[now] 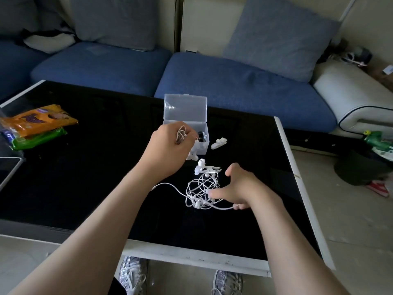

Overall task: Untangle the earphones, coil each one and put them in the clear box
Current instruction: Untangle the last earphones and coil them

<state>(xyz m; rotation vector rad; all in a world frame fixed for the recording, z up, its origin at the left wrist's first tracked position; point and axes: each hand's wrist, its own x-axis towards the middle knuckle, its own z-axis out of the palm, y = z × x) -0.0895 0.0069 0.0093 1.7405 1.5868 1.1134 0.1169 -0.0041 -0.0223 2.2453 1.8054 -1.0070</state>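
Note:
A clear plastic box [202, 147] stands open on the black table, its lid [185, 107] upright behind it. A small dark item [202, 136] lies inside. My left hand [170, 145] holds a coiled white earphone [181, 133] at the box's left front edge. A tangled white earphone cable [202, 191] lies on the table in front of the box. My right hand [238, 188] hovers spread at the tangle's right side, fingertips touching the cable. Three white cable winders lie near the box: one [219, 143] to its right, one [205, 168] in front, one [191, 156] partly hidden by my left hand.
Orange and green snack packets [38, 126] lie at the table's far left. A tablet-like device [8, 169] sits at the left edge. A blue sofa [234, 86] with cushions runs behind the table [85, 177]. My shoes [133, 275] show below the front edge.

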